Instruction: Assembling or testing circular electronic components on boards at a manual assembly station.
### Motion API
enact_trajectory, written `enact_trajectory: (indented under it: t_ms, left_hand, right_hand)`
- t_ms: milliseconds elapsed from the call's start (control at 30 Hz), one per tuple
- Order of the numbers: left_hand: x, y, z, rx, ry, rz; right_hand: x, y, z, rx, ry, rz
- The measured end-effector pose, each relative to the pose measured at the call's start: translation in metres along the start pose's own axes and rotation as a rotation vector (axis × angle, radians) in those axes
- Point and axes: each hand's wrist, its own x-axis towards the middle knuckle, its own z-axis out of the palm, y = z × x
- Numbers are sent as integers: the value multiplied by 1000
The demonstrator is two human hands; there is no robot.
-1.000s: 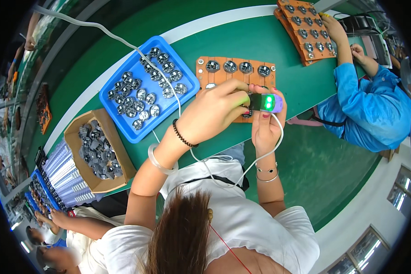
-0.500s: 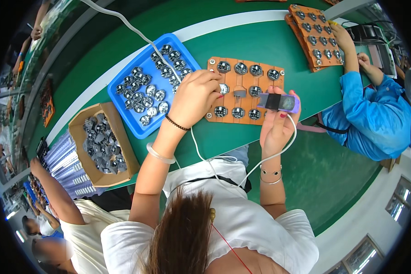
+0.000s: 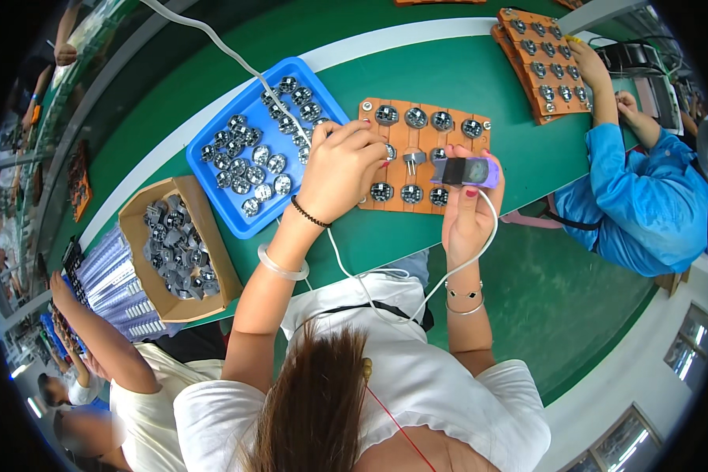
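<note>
Farthest left of the hands, I see a cardboard box [image 3: 215,240] full of grey parts; nearer, just left of the left hand, sits a blue tray [image 3: 228,216] of round parts. The left hand [image 3: 340,169] curls over the left edge of an orange board [image 3: 401,135]; I can't tell whether its fingers grip anything. Between the hands, which are apart, one grey part [image 3: 414,157] shows its pins on the board. The right hand [image 3: 468,224] clasps a corded purple device [image 3: 488,173] over the board's right side. Beyond it, a co-worker in blue [image 3: 637,204] sits beside stacked orange boards.
</note>
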Motion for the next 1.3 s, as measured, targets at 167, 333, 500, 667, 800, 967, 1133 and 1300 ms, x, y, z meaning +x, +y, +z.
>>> enact_trajectory:
  t_ms: [167,333,500,667,800,967,1133,1300]
  left_hand:
    - [-3,1,3,2,26,-19]
    - [3,6,-2,-55,-43,-68]
    - [4,14,-3,-176,-72,3]
    - [3,27,-17,-288,-16,-90]
    - [5,36,-18,-373,26,-19]
    - [6,37,-27,-419,-14,-41]
    - [4,24,-20,-160,4,-48]
    - [1,11,-10,-41,-21,-118]
  right_hand:
    - [2,-2,7,-81,-88,2]
    - [5,4,5,-89,-75,-13]
    - [3,4,9,-71,-54,-3]
    - [2,0,12,-60,-73,5]
    - [1,0,14,-68,-156,-36]
    - [2,-5,18,-32,-183,0]
    - [2,0,17,-84,-107,10]
    - [6,-5,7,-49,-16,-15]
